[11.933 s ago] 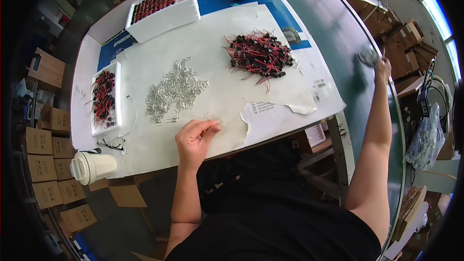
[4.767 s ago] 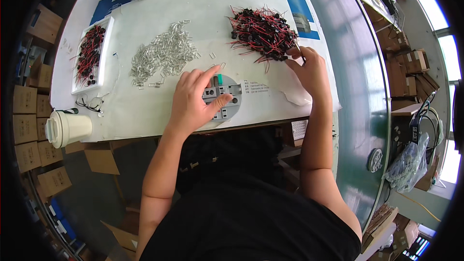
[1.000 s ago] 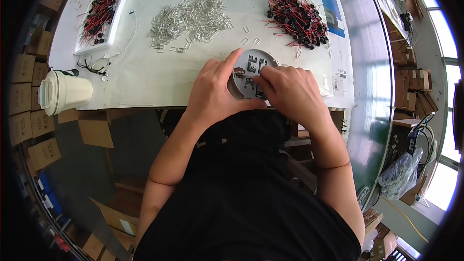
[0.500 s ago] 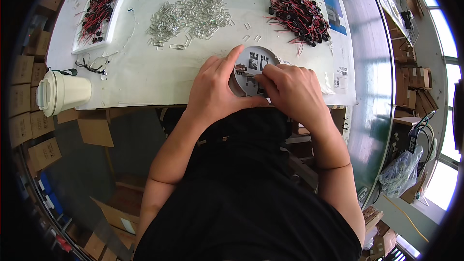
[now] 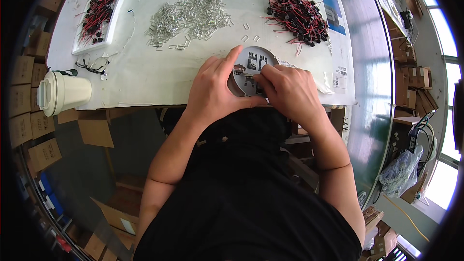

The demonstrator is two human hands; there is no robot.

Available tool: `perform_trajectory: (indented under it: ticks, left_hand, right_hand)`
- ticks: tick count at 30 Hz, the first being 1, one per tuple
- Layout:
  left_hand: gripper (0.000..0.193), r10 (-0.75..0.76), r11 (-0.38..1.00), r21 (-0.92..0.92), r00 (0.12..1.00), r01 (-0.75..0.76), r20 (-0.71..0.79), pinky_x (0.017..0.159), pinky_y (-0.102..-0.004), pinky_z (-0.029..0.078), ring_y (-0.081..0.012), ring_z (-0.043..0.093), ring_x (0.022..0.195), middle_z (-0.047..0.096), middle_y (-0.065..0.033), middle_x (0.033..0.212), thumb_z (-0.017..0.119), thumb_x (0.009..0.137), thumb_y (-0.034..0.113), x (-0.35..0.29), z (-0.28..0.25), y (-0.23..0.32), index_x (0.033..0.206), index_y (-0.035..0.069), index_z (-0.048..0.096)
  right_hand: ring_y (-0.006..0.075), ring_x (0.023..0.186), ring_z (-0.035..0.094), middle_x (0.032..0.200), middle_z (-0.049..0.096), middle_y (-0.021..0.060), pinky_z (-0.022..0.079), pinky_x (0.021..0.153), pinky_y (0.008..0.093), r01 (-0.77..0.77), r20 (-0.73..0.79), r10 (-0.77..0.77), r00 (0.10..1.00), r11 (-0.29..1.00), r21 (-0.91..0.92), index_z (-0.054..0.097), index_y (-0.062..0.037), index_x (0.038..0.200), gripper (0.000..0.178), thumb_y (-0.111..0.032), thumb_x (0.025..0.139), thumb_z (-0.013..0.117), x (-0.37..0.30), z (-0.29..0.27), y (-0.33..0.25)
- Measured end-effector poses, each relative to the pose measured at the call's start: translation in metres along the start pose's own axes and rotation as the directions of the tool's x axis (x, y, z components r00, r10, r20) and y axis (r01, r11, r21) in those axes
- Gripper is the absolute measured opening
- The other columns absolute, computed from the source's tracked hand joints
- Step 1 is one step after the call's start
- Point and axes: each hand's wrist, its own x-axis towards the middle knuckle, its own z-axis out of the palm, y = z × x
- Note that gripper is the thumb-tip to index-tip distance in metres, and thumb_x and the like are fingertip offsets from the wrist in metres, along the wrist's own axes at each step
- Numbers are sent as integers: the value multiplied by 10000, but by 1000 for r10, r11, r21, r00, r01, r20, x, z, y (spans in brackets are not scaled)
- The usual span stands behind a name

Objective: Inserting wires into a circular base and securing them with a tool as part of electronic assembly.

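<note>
At the table's near edge, a round grey plastic housing (image 5: 245, 86) with dark cut-outs and small fittings inside lies between my hands. My left hand (image 5: 211, 87) curves around its left side, index finger up along the rim and thumb along the near edge. My right hand (image 5: 294, 89) reaches over the right side, thumb and fingers pinched together inside the housing. A small piece seems to be at those fingertips, but it is too hidden to name. Beyond the housing lies a heap of small U-shaped metal wire pieces (image 5: 193, 15), with a few loose ones nearer.
A pile of black round parts with red wires (image 5: 298, 17) lies at the far right. More fill a white tray (image 5: 116, 17) at the far left. Eyeglasses (image 5: 98, 65) and a cream lidded cup (image 5: 72, 93) stand along the left edge. Cardboard boxes (image 5: 43, 154) are stacked below.
My right hand has shifted very slightly inside the housing. The left hand keeps its hold, and the piles stay as they were.
</note>
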Motion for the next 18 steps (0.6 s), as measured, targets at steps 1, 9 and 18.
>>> perform_trajectory:
  ticks: [1,9,18]
  left_hand:
    - [1121,3,1000,-2,1000,-3,-5,773,-394,551,-253,635,855,654,-119,948,1039,557,471,1,0,0,1472,5,590]
    - [1089,5,1000,7,1000,-5,3,840,-421,556,-298,660,909,692,-155,1021,1024,583,443,0,-1,1,1462,-23,580]
    - [1103,-14,999,31,999,12,44,941,-457,552,-357,684,999,731,-200,1110,998,607,529,4,-2,0,1430,-70,574]
  right_hand:
    - [381,671,684,713,669,117,516,566,508,5,-3,-5,1000,1000,-12,631,-87,832,297,-316,1018,663,0,0,0]
    - [355,665,693,710,676,95,520,546,483,18,14,-17,1000,999,-38,639,-107,837,262,-304,1008,666,3,1,-3]
    - [343,657,706,710,677,90,537,579,467,82,128,-47,991,954,-289,643,-108,846,140,-198,932,708,9,-11,-23]
